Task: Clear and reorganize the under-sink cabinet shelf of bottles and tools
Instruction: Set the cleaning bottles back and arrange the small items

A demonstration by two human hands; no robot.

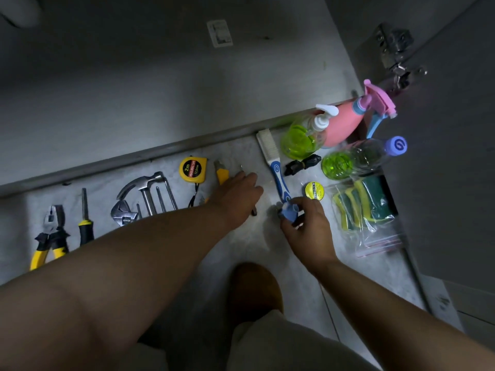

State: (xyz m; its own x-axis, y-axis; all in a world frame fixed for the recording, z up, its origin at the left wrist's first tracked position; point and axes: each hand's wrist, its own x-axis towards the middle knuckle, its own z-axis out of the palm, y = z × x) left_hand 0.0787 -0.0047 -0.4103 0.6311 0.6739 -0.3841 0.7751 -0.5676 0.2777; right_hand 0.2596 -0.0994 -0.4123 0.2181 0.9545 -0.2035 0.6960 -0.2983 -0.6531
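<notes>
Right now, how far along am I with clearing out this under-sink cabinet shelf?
Clearing looks largely done: the yellow-handled pliers, steel hammer and yellow tape measure lie in a row on the pale floor before the grey cabinet shelf, with the pink spray bottle at right. In hand: your right hand pinches a small blue piece; your left hand is down beside the yellow utility knife. Left: putting everything back in order.

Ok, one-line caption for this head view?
Tools and bottles lined up on the pale floor; left hand reaches beside the yellow utility knife, right hand grips a small blue object.
</notes>
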